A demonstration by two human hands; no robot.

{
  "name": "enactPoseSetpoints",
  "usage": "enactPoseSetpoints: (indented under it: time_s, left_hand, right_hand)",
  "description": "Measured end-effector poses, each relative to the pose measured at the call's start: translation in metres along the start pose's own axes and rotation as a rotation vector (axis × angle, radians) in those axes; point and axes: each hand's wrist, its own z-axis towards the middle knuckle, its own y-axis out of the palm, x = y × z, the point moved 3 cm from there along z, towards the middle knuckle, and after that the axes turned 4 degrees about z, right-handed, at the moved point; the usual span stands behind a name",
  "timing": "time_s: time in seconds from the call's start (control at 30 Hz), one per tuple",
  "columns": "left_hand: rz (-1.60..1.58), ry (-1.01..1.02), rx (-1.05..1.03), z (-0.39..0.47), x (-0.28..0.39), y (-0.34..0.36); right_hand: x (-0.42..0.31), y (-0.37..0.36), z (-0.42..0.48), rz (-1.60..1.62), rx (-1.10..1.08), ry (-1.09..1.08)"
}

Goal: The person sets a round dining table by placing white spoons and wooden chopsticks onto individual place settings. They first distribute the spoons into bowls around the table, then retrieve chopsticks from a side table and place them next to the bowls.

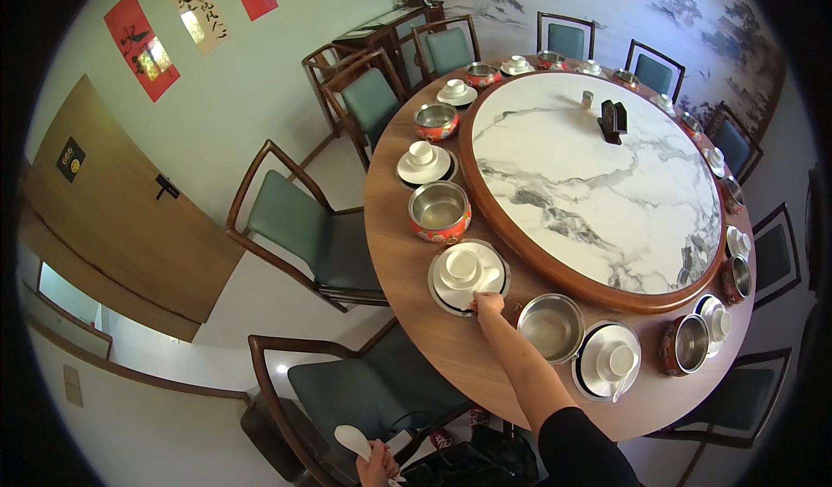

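Note:
At the lower edge, my left hand [378, 466] holds several white ceramic spoons [353, 440] bundled together, bowls pointing up and left. My right hand [489, 303] reaches over the round wooden table [416, 305], its fingertips closed on the handle of a white spoon [491, 274] beside a small white bowl [461, 265] on a white plate [448, 295]. To the right of that hand stands a steel pot [551, 329]. Beyond the pot, another white plate [591, 376] carries a bowl [616, 361] and a spoon [623, 380].
A marble-topped turntable [585, 188] with a wooden rim fills the table's middle, with a dark holder [612, 122] and a small glass [587, 99] on it. More pots and place settings ring the table. A green-cushioned chair [351, 389] stands close on the left.

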Motion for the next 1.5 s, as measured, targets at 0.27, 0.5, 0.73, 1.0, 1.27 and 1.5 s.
enactPoseSetpoints:
  time_s: [0.27, 0.5, 0.73, 1.0, 1.27, 1.5]
  left_hand:
    - [-0.063, 0.050, -0.018, -0.004, 0.000, 0.002]
    - [-0.069, 0.049, -0.001, -0.005, -0.005, -0.005]
    - [-0.004, -0.027, -0.036, -0.008, -0.020, -0.021]
    - [0.206, 0.049, -0.321, -0.011, -0.008, -0.039]
    - [0.325, -0.102, -0.881, 0.012, -0.039, -0.085]
    - [0.321, 0.023, -0.982, -0.027, -0.039, -0.121]
  right_hand:
    - [-0.001, -0.002, 0.008, -0.205, -0.033, -0.151]
    - [0.002, -0.003, 0.019, -0.426, 0.007, -0.217]
    - [0.005, -0.006, 0.003, -0.188, 0.026, -0.194]
    - [0.010, -0.062, -0.156, 0.119, -0.406, -0.485]
    - [0.075, -0.131, -0.329, 0.185, -0.438, -0.388]
    - [0.121, -0.149, -0.437, 0.078, -0.448, -0.322]
